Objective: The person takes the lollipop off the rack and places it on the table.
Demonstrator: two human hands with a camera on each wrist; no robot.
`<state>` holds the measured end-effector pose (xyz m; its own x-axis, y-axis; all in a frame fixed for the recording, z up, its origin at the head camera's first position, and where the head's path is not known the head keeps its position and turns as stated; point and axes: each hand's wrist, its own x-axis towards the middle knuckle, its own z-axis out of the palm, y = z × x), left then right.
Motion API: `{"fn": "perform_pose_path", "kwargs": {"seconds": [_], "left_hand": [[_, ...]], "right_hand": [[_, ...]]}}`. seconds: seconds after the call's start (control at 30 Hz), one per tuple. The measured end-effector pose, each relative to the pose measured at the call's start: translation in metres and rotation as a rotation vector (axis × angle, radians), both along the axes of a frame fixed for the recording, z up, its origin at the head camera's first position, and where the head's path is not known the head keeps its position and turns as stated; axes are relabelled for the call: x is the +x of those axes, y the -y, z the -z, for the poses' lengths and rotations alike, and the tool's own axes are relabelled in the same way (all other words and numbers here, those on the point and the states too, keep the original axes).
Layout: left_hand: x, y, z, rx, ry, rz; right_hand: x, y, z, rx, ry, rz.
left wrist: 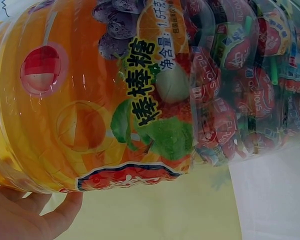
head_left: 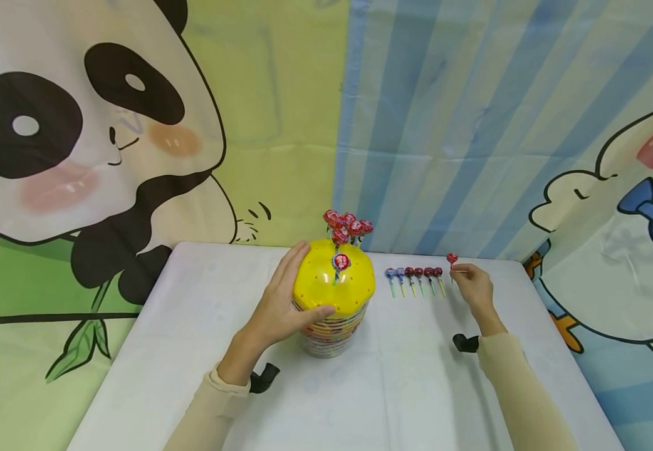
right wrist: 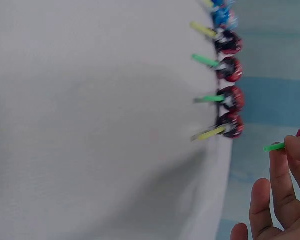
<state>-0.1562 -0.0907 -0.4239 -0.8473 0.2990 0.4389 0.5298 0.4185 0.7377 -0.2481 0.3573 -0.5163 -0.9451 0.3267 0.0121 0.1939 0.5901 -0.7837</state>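
Note:
A clear ribbed candy jar (head_left: 332,341) with a yellow lid (head_left: 309,282) stands on the table. My left hand (head_left: 281,304) grips it near the top, thumb across the front and fingers along the left side. Several red-wrapped lollipops (head_left: 340,235) stand up out of the lid, and one lollipop (head_left: 341,262) is nearer its front. In the left wrist view, the jar's orange label (left wrist: 90,100) and the many wrapped lollipops (left wrist: 240,85) inside fill the frame. Off to the right, my right hand (head_left: 475,289) pinches a red lollipop (head_left: 452,257) by its green stick (right wrist: 274,147), head upward.
Left of my right hand, a row of several lollipops lies on the white table (head_left: 417,376): two blue ones (head_left: 395,273) at the left end, then dark red ones (head_left: 418,273). Behind the table hangs a cartoon-printed cloth (head_left: 281,125). Black straps (head_left: 264,378) show at both wrists.

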Motion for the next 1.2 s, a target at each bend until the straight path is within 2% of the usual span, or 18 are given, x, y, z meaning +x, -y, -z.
{"fn": "perform_pose_path", "kwargs": {"seconds": [0.27, 0.4, 0.67, 1.0, 1.1, 1.2], "left_hand": [[-0.001, -0.001, 0.0, -0.01, 0.024, -0.006], [-0.001, -0.001, 0.001, -0.012, 0.022, -0.007], [0.0, -0.001, 0.0, -0.011, 0.022, -0.008], [0.0, -0.001, -0.002, -0.015, 0.021, -0.013], [0.0, -0.001, -0.002, -0.013, 0.024, -0.012], [0.0, -0.001, -0.002, -0.014, 0.026, -0.012]], "right_hand": [[-0.007, -0.011, 0.025, 0.074, 0.153, 0.051], [-0.008, -0.012, 0.03, 0.104, 0.179, 0.05], [-0.009, -0.011, 0.035, 0.164, 0.185, 0.039], [-0.008, -0.007, 0.032, 0.212, 0.192, 0.007], [-0.006, -0.006, 0.031, 0.221, 0.167, 0.005], [-0.004, -0.001, 0.025, 0.207, 0.082, 0.003]]}}
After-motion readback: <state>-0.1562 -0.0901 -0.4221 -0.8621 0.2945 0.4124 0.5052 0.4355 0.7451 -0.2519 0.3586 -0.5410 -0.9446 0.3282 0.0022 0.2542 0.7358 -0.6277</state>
